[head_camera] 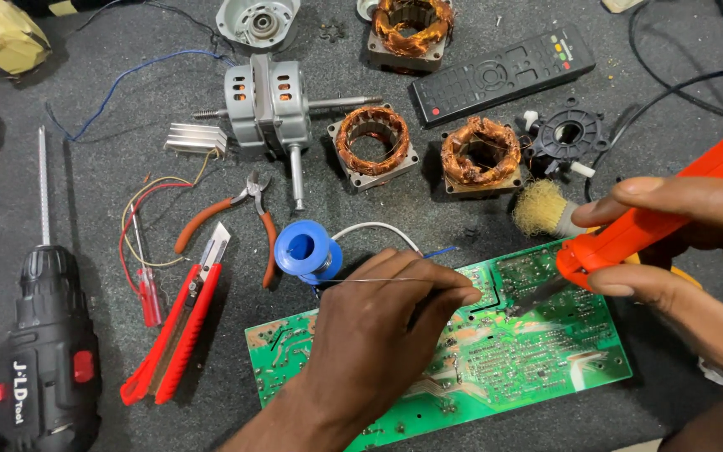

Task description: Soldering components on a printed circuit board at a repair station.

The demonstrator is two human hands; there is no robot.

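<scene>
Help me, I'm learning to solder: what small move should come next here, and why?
Probably bring the solder wire tip across to the soldering iron tip. The left hand pinches the wire over the green circuit board, and the right hand angles the iron onto the board, but the wire's end seems just short of it.

Glossy green circuit board (495, 360), orange plastic soldering iron (671, 209), matt grey felt mat (85, 176).

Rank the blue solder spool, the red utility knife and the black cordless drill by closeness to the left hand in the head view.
1. Blue solder spool: just left of the left hand.
2. Red utility knife: further left.
3. Black cordless drill: far left edge.
</scene>
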